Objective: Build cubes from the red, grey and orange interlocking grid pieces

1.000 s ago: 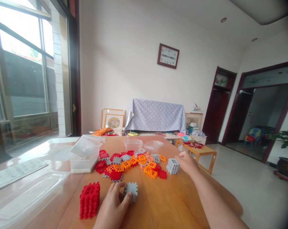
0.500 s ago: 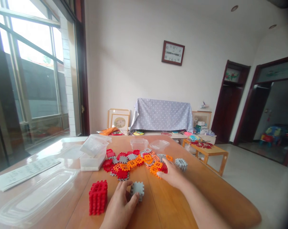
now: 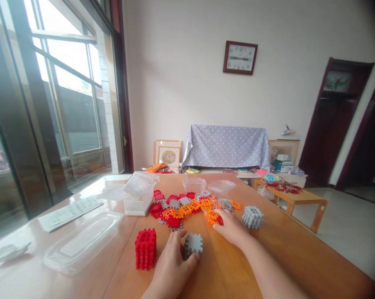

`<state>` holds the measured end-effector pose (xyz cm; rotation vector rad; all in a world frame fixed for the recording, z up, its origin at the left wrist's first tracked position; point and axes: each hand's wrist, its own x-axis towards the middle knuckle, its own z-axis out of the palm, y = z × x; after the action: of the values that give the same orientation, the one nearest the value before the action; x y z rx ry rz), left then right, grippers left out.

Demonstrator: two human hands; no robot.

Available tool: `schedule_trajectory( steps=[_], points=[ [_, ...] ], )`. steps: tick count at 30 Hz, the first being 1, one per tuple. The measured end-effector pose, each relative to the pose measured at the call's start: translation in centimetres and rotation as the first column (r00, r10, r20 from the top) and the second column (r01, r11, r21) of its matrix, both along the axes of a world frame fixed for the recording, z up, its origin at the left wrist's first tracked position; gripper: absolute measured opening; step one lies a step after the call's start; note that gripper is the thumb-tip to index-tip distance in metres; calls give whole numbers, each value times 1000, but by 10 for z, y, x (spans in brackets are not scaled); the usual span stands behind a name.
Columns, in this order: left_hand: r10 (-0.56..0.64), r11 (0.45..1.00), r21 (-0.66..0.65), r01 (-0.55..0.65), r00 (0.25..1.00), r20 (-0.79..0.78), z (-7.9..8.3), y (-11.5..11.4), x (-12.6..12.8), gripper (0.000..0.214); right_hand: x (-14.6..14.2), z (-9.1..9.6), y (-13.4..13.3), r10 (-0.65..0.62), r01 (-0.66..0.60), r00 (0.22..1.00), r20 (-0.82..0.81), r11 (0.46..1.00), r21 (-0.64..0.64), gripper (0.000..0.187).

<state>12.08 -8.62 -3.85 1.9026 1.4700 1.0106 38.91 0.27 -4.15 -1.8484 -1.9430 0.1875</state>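
Note:
My left hand (image 3: 174, 262) curves around a small stack of grey square interlocking tiles (image 3: 193, 245), with fingers behind and thumb at the near edge. Just left of that hand stands a taller stack of red interlocking tiles (image 3: 145, 249), its top one with a window-like grid. My right hand (image 3: 232, 227) reaches to the near right side of a loose pile of orange, red and grey tiles (image 3: 185, 210). Its thumb and fingers are apart, around a red tile (image 3: 220, 220) partly hidden by the hand. A second grey stack (image 3: 252, 217) stands to the right of this hand.
Behind the red stack sits a clear plastic box (image 3: 138, 206). A long clear lid (image 3: 83, 238) and a printed sheet (image 3: 71, 212) lie at the left. Another clear container (image 3: 194, 184) and a lid (image 3: 221, 186) are at the table's far side.
The view has shifted, so everything on the table appears farther right. My right hand has moved slightly left over the pile. My left hand stays at the grey stack.

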Motion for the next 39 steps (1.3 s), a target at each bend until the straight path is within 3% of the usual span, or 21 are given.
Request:
schedule_trajectory(
  steps=[4, 8, 11, 15, 20, 28, 31, 36, 39],
  points=[
    [0, 1000, 7, 0, 1000, -6, -1, 0, 0, 56, -5, 0, -5, 103, -91, 989, -107, 990, 111, 48],
    [3, 1000, -6, -3, 1000, -17, -1, 1, 0, 55, -7, 0, -5, 189, -144, 923, -337, 978, 154, 47],
    [-3, 1000, -13, 2, 1000, -18, -1, 1, 0, 53, 2, 3, -1, 70, -11, 909, -410, 990, 144, 43],
    [-5, 1000, -11, 5, 1000, -16, 0, 1, 0, 50, 27, 9, 0, -188, 223, 943, -273, 969, 104, 40],
    [-13, 1000, -22, 13, 1000, -4, 2, -1, 0, 46, 40, 8, -6, -262, 269, 950, -171, 963, 20, 34],
    [-1, 1000, -5, 1, 999, -33, 2, -3, 0, 51, 16, 1, -4, -114, 110, 979, -169, 993, -33, 38],
    [-3, 1000, -4, 3, 998, -63, 4, -4, 0, 57, 7, 2, -5, -40, 46, 983, -181, 999, 26, 41],
    [11, 1000, -2, -12, 994, -112, 9, -7, 1, 60, -7, -2, -9, 197, -175, 960, -197, 976, 126, 42],
    [16, 1000, 23, -13, 994, -108, 11, -9, 2, 58, -11, -5, -8, 236, -202, 944, -232, 966, 163, 41]
  ],
)
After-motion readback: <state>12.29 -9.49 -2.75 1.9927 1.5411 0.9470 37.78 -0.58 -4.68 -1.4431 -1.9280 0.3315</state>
